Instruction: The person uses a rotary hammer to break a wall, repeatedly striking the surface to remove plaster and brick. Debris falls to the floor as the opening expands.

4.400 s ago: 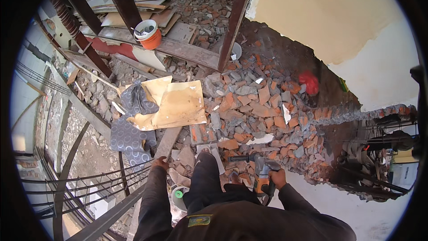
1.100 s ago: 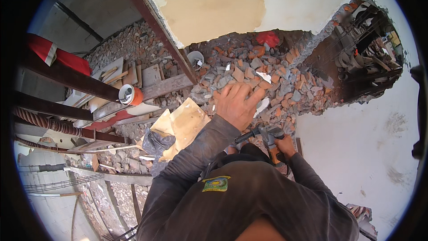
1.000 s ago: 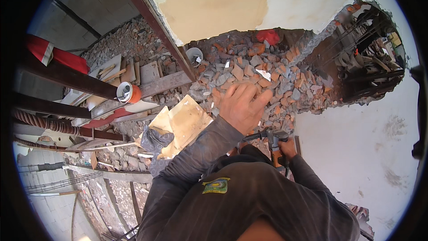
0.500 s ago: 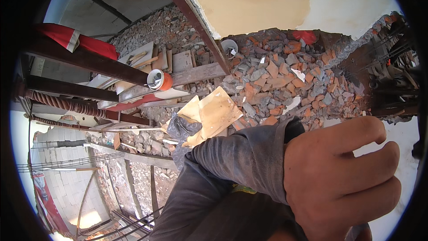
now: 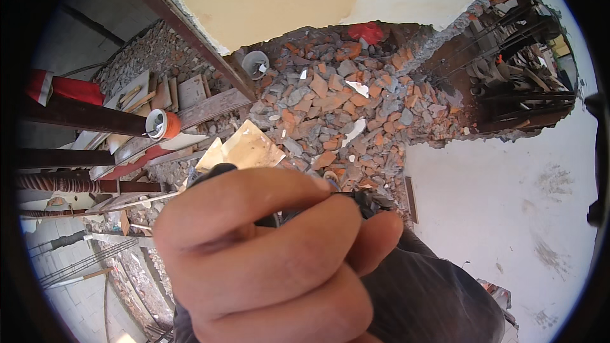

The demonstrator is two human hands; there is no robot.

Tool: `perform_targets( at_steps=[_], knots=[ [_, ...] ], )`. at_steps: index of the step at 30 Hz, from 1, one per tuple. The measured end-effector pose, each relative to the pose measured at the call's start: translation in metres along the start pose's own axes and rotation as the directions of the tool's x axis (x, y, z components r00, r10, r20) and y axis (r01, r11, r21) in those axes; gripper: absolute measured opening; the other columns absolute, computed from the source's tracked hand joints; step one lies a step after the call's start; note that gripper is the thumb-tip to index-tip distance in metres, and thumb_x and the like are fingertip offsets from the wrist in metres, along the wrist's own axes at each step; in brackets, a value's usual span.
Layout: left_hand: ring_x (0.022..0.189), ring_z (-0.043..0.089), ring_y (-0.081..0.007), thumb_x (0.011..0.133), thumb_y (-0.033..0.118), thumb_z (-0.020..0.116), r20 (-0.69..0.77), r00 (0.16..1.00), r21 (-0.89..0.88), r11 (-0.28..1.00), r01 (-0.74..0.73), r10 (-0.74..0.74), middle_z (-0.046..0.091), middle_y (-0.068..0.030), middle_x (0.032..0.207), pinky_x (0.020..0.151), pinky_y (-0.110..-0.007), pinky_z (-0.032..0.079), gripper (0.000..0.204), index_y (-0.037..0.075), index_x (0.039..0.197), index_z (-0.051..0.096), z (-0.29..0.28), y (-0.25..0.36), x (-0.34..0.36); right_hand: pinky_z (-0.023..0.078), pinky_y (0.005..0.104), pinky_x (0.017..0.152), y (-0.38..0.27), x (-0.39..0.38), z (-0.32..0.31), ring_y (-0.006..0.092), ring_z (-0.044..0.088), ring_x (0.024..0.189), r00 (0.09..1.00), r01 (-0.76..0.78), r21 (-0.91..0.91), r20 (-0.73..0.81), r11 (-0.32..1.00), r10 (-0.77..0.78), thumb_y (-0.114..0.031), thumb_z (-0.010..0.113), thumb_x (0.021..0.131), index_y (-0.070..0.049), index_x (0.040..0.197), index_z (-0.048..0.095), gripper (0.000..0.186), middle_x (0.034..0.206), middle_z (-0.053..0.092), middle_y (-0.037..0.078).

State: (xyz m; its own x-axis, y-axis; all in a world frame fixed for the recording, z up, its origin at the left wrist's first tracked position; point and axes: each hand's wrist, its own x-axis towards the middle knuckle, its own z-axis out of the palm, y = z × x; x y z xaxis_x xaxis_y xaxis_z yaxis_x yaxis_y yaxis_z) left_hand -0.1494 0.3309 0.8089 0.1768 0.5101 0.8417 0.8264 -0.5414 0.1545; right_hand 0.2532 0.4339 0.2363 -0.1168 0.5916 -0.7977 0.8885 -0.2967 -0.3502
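- Rubble heap [image 5: 318, 98]: broken orange brick and grey chunks, loose and uneven.
- Left hand [image 5: 273, 260]: before the heap, close to the camera; fingers curled, palm hidden; cannot tell whether it grips anything.
- Right hand: hidden; state cannot be told.
- Dark object [image 5: 375, 199]: mostly hidden, at the heap's near edge, just beyond the left hand's fingers.
- Pale wall [image 5: 470, 197]: right of the heap, scuffed, ragged opening above.
- Orange bucket [image 5: 171, 125]: left of the heap.
- Tan sheet [image 5: 252, 146]: at the heap's near-left edge.
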Motion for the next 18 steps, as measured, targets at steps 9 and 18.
perform_targets(
  at_steps=[9, 18],
  knots=[
    [0.065, 0.059, -0.0272, 0.065, -0.002, 0.078, -0.084, 0.956, 0.118, 0.955, -0.272, 0.282, 0.058, -0.0085, 0.073, 0.061, -0.038, 0.048, 0.033, 0.008, 0.081, 0.051, 0.001, 0.031, 0.014, 0.055, 0.0441, 0.073, -0.088, 0.002, -0.018, 0.0306, 0.072, 0.086, 0.977, 0.090, -0.195, 0.208, 0.977, -0.049, -0.030, 0.076, 0.075, 0.008, 0.104, 0.072, 0.048, 0.094, 0.074, 0.020],
    [0.062, 0.058, -0.0264, 0.063, -0.003, 0.079, 0.021, 0.976, 0.152, 0.966, 0.210, -0.215, 0.057, -0.0078, 0.071, 0.059, -0.037, 0.047, 0.035, 0.009, 0.079, 0.049, -0.022, -0.011, -0.060, 0.055, 0.0396, 0.071, -0.091, -0.007, -0.034, 0.0274, 0.071, 0.078, 0.979, 0.005, -0.034, 0.202, 0.999, 0.002, -0.031, 0.074, 0.074, 0.004, 0.093, 0.074, 0.040, 0.084, 0.074, 0.017]
  ],
)
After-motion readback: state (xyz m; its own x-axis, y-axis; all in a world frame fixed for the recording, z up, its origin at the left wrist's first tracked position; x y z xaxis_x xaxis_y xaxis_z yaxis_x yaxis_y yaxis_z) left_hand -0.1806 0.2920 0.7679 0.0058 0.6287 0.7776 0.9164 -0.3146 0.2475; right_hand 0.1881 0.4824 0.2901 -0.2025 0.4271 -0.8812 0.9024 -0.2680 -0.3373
